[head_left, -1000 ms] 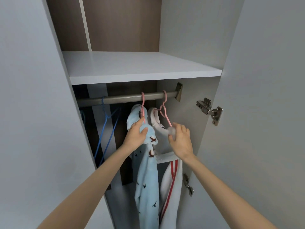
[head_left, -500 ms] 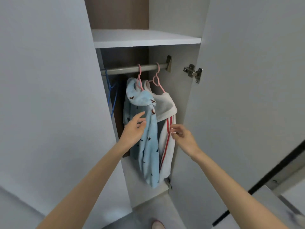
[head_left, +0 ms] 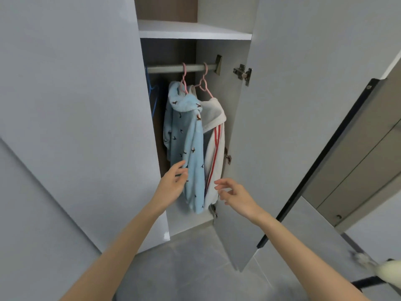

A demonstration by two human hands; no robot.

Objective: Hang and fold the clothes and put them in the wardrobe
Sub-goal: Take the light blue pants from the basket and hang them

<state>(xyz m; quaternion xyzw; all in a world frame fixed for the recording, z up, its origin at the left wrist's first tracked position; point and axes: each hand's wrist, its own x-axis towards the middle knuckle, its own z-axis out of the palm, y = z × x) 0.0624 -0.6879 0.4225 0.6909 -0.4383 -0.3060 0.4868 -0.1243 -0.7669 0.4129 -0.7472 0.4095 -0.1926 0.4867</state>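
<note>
Open wardrobe (head_left: pixel 227 51), both doors swung out. One compartment under the shelf (head_left: pixel 195 30) holds a rail (head_left: pixel 193 68) with two garments. Light blue fleece top with small bird print (head_left: pixel 186 131) hangs on a pink hanger (head_left: pixel 184 80), left of and partly in front of a white top with red stripes (head_left: pixel 213 118) on a second pink hanger (head_left: pixel 204 83). Blue hangers (head_left: pixel 153 92) hang on the far left of the rail, mostly hidden by the left door (head_left: pixel 76 105). Shelf top looks bare in the visible part.

Left hand (head_left: pixel 173 183) has loosely spread fingers, tips at the blue top's lower sleeve edge; contact unclear. Right hand (head_left: pixel 236 194) has relaxed, spread fingers, holds nothing, and is just beside the white top's hem. Metal hinge (head_left: pixel 243 73) on the right door (head_left: pixel 303 105). Grey tile floor (head_left: pixel 184 257) below.
</note>
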